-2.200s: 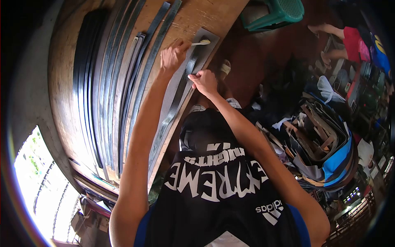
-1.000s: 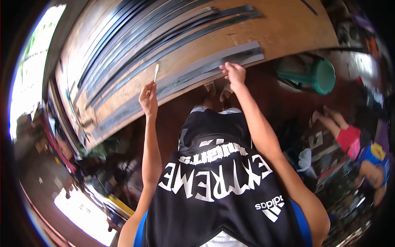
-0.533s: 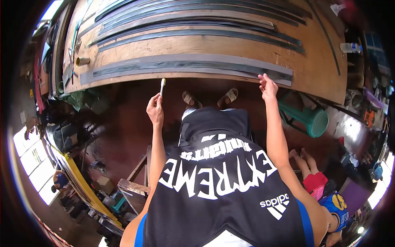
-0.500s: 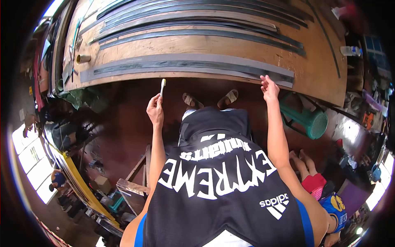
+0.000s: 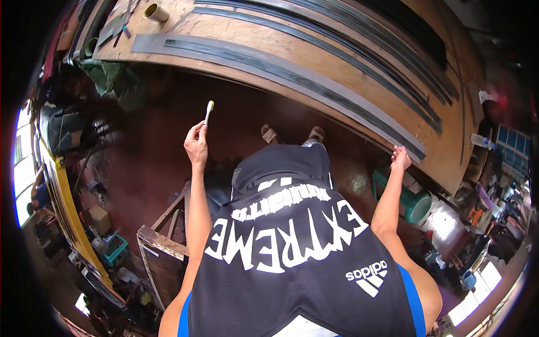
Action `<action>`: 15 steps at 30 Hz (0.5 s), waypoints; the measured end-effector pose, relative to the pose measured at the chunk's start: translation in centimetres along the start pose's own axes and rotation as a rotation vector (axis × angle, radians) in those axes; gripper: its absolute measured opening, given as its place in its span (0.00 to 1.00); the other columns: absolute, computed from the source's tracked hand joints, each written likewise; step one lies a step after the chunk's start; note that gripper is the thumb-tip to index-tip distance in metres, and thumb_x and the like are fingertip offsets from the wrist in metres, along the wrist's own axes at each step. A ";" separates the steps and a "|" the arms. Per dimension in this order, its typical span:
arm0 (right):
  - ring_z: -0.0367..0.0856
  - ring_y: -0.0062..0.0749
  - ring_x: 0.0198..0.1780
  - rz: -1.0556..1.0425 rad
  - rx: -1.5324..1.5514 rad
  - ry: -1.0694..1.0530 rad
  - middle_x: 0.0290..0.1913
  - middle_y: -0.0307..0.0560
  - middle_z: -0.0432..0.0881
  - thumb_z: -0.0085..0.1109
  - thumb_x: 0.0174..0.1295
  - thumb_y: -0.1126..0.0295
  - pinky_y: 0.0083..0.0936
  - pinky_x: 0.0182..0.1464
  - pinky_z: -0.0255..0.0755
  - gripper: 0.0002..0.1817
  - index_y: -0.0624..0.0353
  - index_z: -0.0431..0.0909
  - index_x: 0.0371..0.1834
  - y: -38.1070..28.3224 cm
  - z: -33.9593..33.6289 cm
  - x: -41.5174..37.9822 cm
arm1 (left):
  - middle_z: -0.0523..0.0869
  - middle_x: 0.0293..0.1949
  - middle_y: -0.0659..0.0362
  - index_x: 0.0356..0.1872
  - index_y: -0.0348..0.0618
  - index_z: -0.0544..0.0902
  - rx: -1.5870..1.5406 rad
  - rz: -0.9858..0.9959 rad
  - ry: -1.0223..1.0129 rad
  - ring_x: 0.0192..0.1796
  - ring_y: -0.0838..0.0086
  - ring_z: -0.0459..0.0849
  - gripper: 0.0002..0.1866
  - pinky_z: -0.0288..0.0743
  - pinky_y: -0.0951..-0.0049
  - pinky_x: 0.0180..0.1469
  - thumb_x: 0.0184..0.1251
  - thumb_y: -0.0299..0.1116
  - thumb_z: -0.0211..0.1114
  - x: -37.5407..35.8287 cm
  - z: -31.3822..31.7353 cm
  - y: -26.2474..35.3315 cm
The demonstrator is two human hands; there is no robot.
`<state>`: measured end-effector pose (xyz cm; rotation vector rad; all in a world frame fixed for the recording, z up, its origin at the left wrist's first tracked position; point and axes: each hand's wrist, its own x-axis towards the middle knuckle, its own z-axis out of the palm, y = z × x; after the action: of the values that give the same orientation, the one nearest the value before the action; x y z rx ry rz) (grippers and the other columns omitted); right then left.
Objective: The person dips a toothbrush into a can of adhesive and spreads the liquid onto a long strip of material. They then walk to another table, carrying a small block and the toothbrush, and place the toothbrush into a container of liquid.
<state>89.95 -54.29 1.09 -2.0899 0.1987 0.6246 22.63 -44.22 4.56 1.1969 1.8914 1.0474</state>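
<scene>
My left hand (image 5: 196,147) is closed around the handle of a toothbrush (image 5: 209,112), which points up with its pale yellowish head clear of everything. My right hand (image 5: 401,159) is at the table's front edge, by the right end of a long dark strip (image 5: 292,76) on a wider grey backing strip (image 5: 147,44). Its fingers are curled together and overlap the backing's edge in view. Whether they touch it or hold anything small, I cannot make out.
More long dark strips (image 5: 314,39) lie across the wooden table (image 5: 247,36). A brass-coloured cylinder (image 5: 156,12) is near its left end. A green stool (image 5: 416,206) stands below the right end, and a wooden frame (image 5: 163,241) is behind my left arm.
The view has turned, so the table now slants down to the right. My right hand's fingers have drawn together at the strip's end. The toothbrush stays in my left hand, farther from the table.
</scene>
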 end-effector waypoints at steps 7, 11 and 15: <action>0.86 0.31 0.31 -0.680 -0.375 -0.078 0.28 0.46 0.89 0.62 0.70 0.56 0.32 0.40 0.76 0.18 0.62 0.83 0.34 -1.3 13.4 -14.1 | 0.83 0.29 0.64 0.53 0.40 0.80 -0.260 -0.179 0.154 0.22 0.88 0.73 0.12 0.65 0.85 0.22 0.73 0.31 0.67 2.5 -2.7 -0.6; 0.88 0.25 0.36 -0.866 -0.269 -0.486 0.34 0.45 0.89 0.61 0.71 0.66 0.24 0.41 0.79 0.09 0.61 0.83 0.44 -2.5 25.9 -20.5 | 0.84 0.31 0.63 0.51 0.39 0.80 -0.402 -0.265 0.243 0.23 0.88 0.75 0.13 0.64 0.86 0.22 0.72 0.33 0.69 5.4 -3.0 0.7; 0.87 0.23 0.38 -0.889 -0.211 -0.902 0.35 0.42 0.89 0.60 0.71 0.68 0.22 0.41 0.78 0.09 0.60 0.84 0.47 -5.6 39.0 -29.6 | 0.83 0.33 0.65 0.54 0.34 0.81 -0.471 -0.283 0.235 0.26 0.88 0.77 0.16 0.68 0.86 0.24 0.69 0.27 0.70 10.2 -5.5 0.8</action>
<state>52.70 -22.06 2.46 -1.6308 -1.2636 0.9458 14.58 -36.15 6.69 0.5427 1.7767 1.4147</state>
